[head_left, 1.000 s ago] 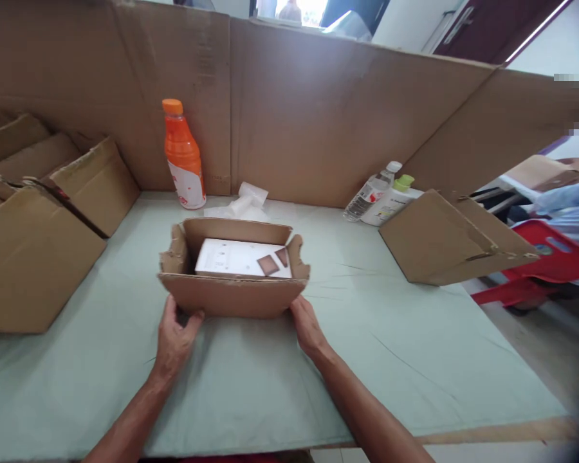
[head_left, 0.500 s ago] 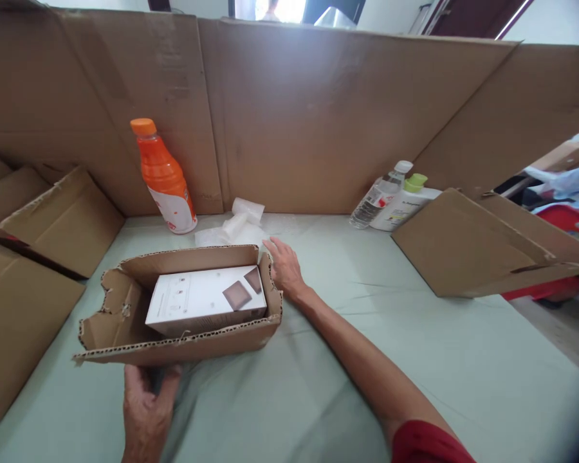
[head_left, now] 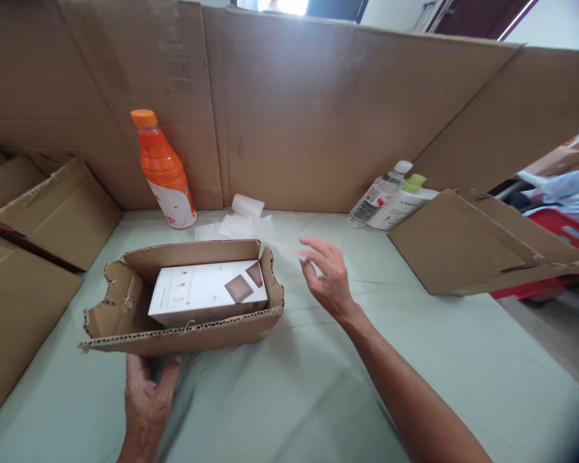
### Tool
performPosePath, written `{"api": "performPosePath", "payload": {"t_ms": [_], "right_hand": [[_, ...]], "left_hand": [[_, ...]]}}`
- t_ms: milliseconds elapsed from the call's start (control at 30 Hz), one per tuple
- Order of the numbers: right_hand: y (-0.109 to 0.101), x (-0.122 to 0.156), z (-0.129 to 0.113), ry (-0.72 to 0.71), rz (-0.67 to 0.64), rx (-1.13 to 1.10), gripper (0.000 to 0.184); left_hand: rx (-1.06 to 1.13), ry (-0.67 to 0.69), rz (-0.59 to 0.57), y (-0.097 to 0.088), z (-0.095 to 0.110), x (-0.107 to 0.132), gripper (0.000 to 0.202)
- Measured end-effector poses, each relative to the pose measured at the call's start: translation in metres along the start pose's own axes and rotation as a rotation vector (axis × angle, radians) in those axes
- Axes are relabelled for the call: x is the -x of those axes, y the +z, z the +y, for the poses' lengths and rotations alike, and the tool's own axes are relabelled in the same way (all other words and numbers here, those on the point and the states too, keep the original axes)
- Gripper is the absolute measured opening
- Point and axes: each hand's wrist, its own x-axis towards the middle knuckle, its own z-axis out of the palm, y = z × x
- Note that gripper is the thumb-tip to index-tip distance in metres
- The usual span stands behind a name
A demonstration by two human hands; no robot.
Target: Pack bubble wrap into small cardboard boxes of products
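Note:
A torn, open cardboard box (head_left: 125, 308) lies on the pale green table cover, with a white product box (head_left: 197, 292) inside it. My left hand (head_left: 145, 395) is closed on the lower front edge of the cardboard box. My right hand (head_left: 325, 273) hovers to the right of the box, fingers loosely curled. Its fingertips pinch the edge of a thin clear plastic wrap (head_left: 265, 230), which stretches back to a small white roll (head_left: 248, 204).
An orange bottle (head_left: 163, 168) stands at the back left. A clear bottle (head_left: 376, 193) and a white bottle with a green cap (head_left: 400, 200) lean at the back right. Cardboard walls (head_left: 318, 116) ring the table, with loose cardboard pieces left (head_left: 53, 212) and right (head_left: 463, 244).
My right hand left the box's front corner, reached behind the box to the wrap, and has now drawn back to the right with the sheet. The left hand stays on the box.

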Motion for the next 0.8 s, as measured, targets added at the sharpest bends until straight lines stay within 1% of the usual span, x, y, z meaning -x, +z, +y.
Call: {"api": "performPosePath", "payload": {"t_ms": [67, 100, 167, 233, 267, 300, 333, 367, 433, 467, 500, 567, 633, 700, 800], "right_hand": [[-0.030, 0.035, -0.019, -0.070, -0.161, 0.015, 0.020], [-0.042, 0.053, -0.029, -0.084, -0.260, -0.007, 0.021], [-0.059, 0.083, -0.050, -0.071, -0.477, -0.125, 0.018], [-0.068, 0.103, -0.069, -0.004, -0.656, -0.321, 0.012], [-0.070, 0.108, -0.076, 0.041, -0.709, -0.428, 0.014], [-0.068, 0.110, -0.082, 0.098, -0.728, -0.523, 0.018], [-0.065, 0.109, -0.087, 0.169, -0.709, -0.588, 0.020], [-0.060, 0.106, -0.090, 0.248, -0.654, -0.618, 0.020], [-0.044, 0.098, -0.092, 0.413, -0.506, -0.597, 0.021], [-0.034, 0.094, -0.092, 0.478, -0.447, -0.576, 0.024], [-0.024, 0.090, -0.092, 0.516, -0.415, -0.567, 0.030], [-0.006, 0.084, -0.091, 0.527, -0.419, -0.594, 0.044], [0.009, 0.078, -0.088, 0.520, -0.441, -0.640, 0.053], [0.020, 0.071, -0.083, 0.528, -0.439, -0.674, 0.056], [0.030, 0.060, -0.071, 0.505, -0.429, -0.718, 0.060]], "left_hand": [[0.007, -0.024, 0.009, 0.002, 0.008, 0.000, 0.056], [0.008, -0.035, 0.012, 0.004, 0.013, 0.001, 0.058], [0.014, -0.017, 0.021, 0.006, 0.022, 0.001, 0.060], [-0.001, -0.003, 0.031, 0.008, 0.028, 0.001, 0.060], [-0.015, 0.005, 0.035, 0.008, 0.030, 0.001, 0.059], [-0.034, 0.011, 0.036, 0.008, 0.032, 0.001, 0.057], [-0.051, 0.014, 0.038, 0.007, 0.033, 0.000, 0.055], [-0.060, 0.015, 0.040, 0.006, 0.033, 0.001, 0.054], [-0.035, 0.022, 0.052, 0.004, 0.034, 0.002, 0.055], [-0.008, 0.025, 0.052, 0.002, 0.033, 0.003, 0.056], [0.012, 0.024, 0.043, 0.001, 0.034, 0.004, 0.057], [0.003, 0.009, 0.009, -0.002, 0.036, 0.006, 0.055], [-0.051, 0.005, -0.029, -0.002, 0.040, 0.002, 0.050], [-0.093, 0.039, -0.054, 0.003, 0.046, -0.008, 0.046], [-0.081, 0.102, -0.085, 0.016, 0.050, -0.033, 0.046]]}}
